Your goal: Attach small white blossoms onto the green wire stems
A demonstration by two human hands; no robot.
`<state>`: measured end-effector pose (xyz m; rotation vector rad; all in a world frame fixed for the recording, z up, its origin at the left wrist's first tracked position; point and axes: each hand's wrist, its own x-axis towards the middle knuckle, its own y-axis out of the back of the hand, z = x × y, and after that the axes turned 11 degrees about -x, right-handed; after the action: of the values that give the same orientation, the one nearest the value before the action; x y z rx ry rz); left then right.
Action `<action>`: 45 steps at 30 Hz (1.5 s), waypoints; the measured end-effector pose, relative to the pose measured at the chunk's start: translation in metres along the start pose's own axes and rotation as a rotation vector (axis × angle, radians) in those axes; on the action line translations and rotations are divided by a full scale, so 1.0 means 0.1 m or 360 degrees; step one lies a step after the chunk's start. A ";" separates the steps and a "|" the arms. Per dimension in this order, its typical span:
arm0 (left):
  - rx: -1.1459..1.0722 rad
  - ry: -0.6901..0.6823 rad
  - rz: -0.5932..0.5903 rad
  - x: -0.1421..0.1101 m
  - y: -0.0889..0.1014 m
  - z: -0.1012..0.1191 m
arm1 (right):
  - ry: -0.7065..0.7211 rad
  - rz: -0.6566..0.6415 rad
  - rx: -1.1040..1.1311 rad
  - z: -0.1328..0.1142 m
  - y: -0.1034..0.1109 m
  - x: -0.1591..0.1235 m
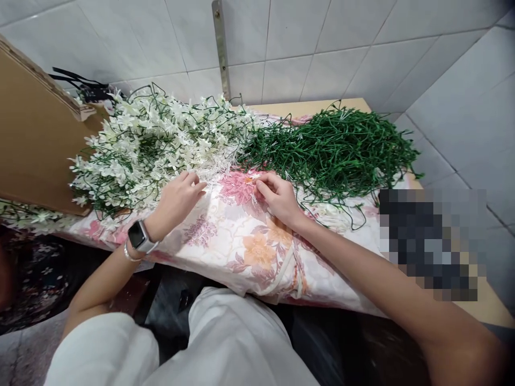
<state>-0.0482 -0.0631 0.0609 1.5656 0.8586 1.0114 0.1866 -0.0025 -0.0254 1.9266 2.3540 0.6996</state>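
My left hand (pixel 181 199), with a watch (pixel 137 236) on its wrist, hovers over the cloth near a heap of white artificial flowers (pixel 161 139). Its fingers are curled in toward the thumb, and what they hold, if anything, is too small to tell. Thumb and forefinger of my right hand (pixel 278 197) pinch together above the pink printed flower, with small white bits at the tips that I cannot make out. Between the hands and the heap lies a pile of thin white strands (pixel 219 163). Green artificial stems (pixel 338 150) are bunched beyond my right hand.
A floral cloth (pixel 209 236) covers much of the table. At the left stands a cardboard box (pixel 40 128), with a black strapped item behind it. A blurred-out dark object (pixel 428 241) lies at the right. Tiled walls (pixel 298 32) close off the back and right. Part of another person shows at far left.
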 end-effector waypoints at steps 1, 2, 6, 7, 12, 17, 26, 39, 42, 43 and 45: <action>0.0023 -0.0035 -0.0078 0.07 -0.07 -0.05 | -0.0017 -0.0003 0.0012 0.01 0.00 0.00; 0.0031 -0.0068 -0.0150 0.12 -0.14 -0.09 | -0.0033 -0.0004 0.0026 0.02 0.01 0.00; 0.0046 -0.0133 -0.0245 0.16 -0.25 -0.13 | -0.0077 0.0010 0.0095 0.03 0.02 0.00; 0.0032 -0.0148 -0.0232 0.15 -0.23 -0.13 | -0.0086 0.0025 0.0118 0.02 0.02 0.00; -0.0352 -0.0107 0.0094 0.25 -0.12 -0.15 | -0.0136 0.0108 0.0187 -0.02 0.04 0.00; -0.1475 0.0074 0.0194 0.54 -0.22 -0.02 | -0.0169 0.0242 0.0100 -0.05 0.11 0.01; -0.3139 0.0853 -0.0107 0.59 -0.47 0.29 | 0.0136 0.0112 -0.0471 -0.16 0.21 0.05; -0.3515 0.0973 -0.0178 0.51 -0.59 0.23 | 0.0125 -0.0163 -0.0507 -0.24 0.15 -0.02; -0.3597 0.0984 -0.0284 0.49 -0.58 0.28 | -0.0025 -0.0049 -0.0015 -0.36 0.14 -0.07; -0.3616 0.0985 -0.0325 0.49 -0.58 0.30 | -0.0036 -0.0044 0.0062 -0.39 0.14 -0.08; -0.3628 0.0997 -0.0395 0.47 -0.57 0.34 | -0.0039 -0.0042 0.0068 -0.41 0.11 -0.10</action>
<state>-0.0006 -0.0210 0.0102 -0.7835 -0.1138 1.2895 0.1873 -0.0238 0.0127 1.9055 2.3943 0.6258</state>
